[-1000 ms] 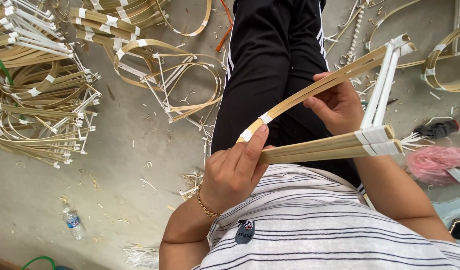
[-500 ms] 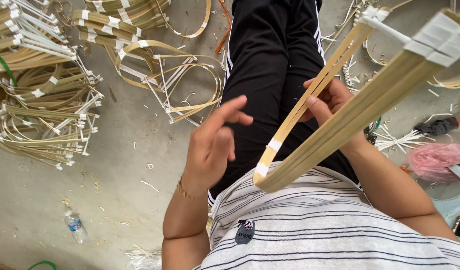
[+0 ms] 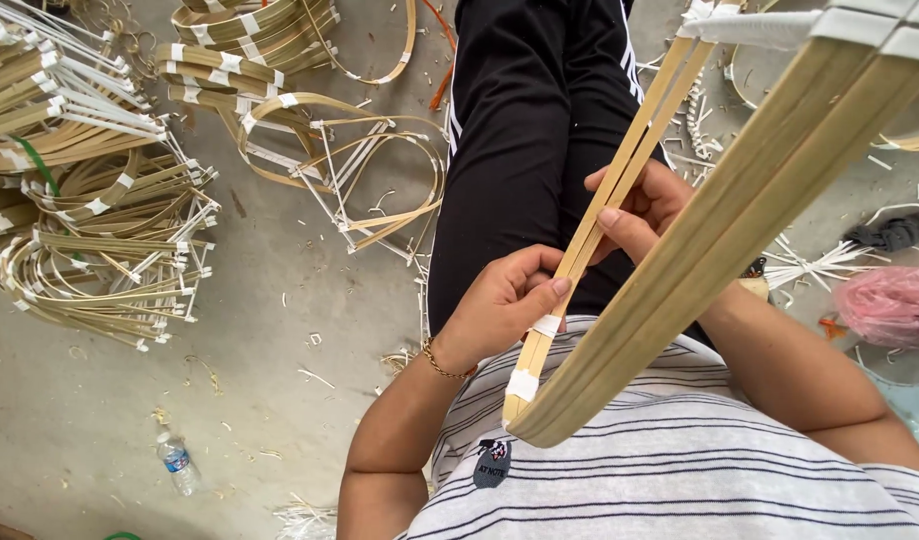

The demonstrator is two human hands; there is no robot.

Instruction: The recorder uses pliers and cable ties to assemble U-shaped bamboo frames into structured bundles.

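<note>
— Hands?
— Left hand (image 3: 504,300) pinching thin bamboo strip (image 3: 604,195) beside white tape wrap (image 3: 546,325). Right hand (image 3: 639,205) closed round same strip higher up, thumb pressed on it.
— Strip's place?
— Slanting over lap, above black trousers (image 3: 524,130); lower end touching thick bamboo bundle (image 3: 719,240) near striped shirt (image 3: 669,470).
— Surroundings?
— Taped bamboo hoops (image 3: 89,210) heaped on concrete floor (image 3: 279,300), left side. Plastic bottle (image 3: 176,462) lying below those. Pink bag (image 3: 884,300) at right.

Pale tan split-bamboo strips (image 3: 619,190), white tape bands; white shirt (image 3: 679,480), thin dark stripes; black trousers (image 3: 519,130), white side-stripes; grey concrete floor (image 3: 279,330).
</note>
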